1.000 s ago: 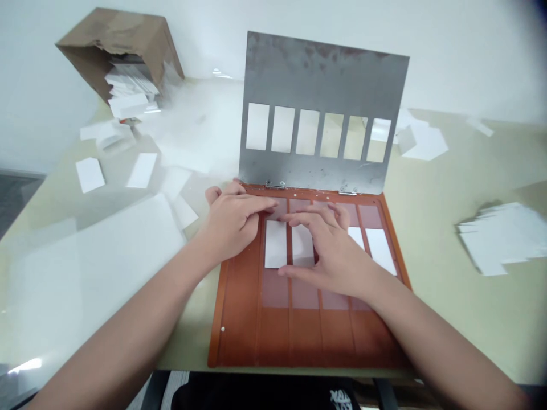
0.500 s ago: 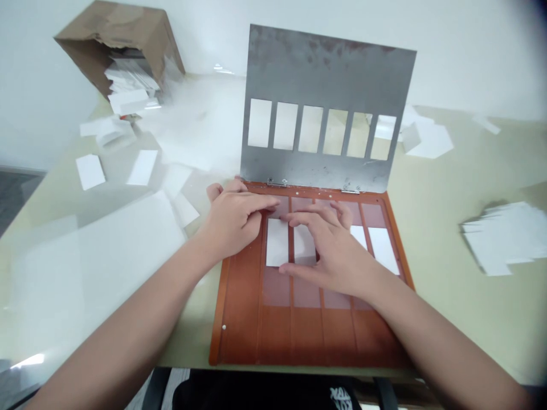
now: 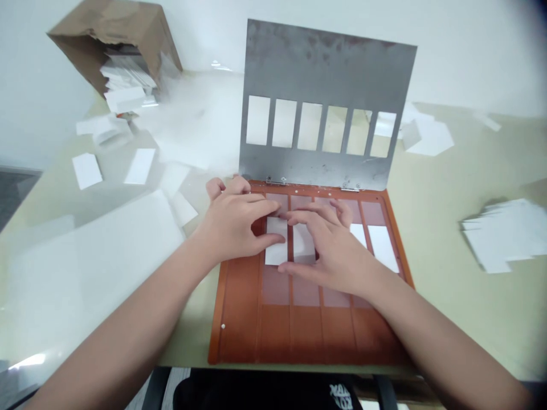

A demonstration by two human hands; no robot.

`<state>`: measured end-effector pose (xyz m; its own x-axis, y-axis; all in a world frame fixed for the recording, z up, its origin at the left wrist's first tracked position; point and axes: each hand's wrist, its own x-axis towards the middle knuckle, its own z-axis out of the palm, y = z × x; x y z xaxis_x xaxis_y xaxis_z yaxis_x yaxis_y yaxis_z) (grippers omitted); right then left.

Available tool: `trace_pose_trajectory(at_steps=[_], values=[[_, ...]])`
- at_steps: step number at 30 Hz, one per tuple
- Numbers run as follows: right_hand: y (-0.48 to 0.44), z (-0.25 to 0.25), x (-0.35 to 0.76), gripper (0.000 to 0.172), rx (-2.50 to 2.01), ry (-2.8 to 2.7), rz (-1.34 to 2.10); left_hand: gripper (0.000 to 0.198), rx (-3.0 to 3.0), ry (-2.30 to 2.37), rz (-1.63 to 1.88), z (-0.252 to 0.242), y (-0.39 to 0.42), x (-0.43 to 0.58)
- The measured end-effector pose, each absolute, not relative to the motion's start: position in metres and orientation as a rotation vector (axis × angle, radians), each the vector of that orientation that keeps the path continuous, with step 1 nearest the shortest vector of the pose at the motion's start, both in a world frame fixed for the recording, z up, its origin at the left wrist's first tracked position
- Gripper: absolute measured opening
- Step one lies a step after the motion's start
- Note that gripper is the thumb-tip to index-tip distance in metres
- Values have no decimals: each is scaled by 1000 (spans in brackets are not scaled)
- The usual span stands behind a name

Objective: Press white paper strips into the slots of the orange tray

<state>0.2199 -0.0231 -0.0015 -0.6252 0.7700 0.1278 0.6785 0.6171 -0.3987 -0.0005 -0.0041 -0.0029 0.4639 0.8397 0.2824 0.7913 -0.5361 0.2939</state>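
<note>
An orange-brown board (image 3: 299,330) with long slots lies in front of me. Its hinged grey metal plate (image 3: 325,62), cut with several windows, stands raised at the far edge. White cards sit in the slots. My left hand (image 3: 233,228) pinches the leftmost card (image 3: 276,254), thumb on its face and fingers at its top edge. My right hand (image 3: 333,245) lies open, its fingers spread flat over the second card (image 3: 302,242) and the one beside it. Two more cards (image 3: 382,247) lie uncovered to the right.
A tipped cardboard box (image 3: 115,28) spills white cards at the far left, with loose cards (image 3: 88,169) scattered near it. A large white sheet (image 3: 94,256) lies on the left. A fanned stack of cards (image 3: 504,233) rests at the right, and more paper (image 3: 427,136) behind the plate.
My left thumb has swung over onto the leftmost card and the fingers have curled, so the hand now pinches it. My right hand has stayed flat in place.
</note>
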Motion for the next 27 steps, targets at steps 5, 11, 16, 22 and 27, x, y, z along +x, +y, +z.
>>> trace_pose_trajectory(at_steps=[5, 11, 16, 22, 27], values=[[-28, 4, 220, 67, -1152, -2592, 444, 33, 2588, 1453, 585, -1, -4, 2], [-32, 3, 220, 59, -1136, -2627, 414, 31, 2572, 1462, 599, -2, -4, 2], [-29, 2, 220, 46, -1171, -2584, 439, 31, 2585, 1456, 604, -2, -5, 2], [-29, 2, 220, 47, -1172, -2575, 464, 31, 2595, 1441, 625, -4, -4, 1], [-29, 1, 220, 47, -1181, -2572, 477, 32, 2586, 1429, 592, -1, -5, 0]])
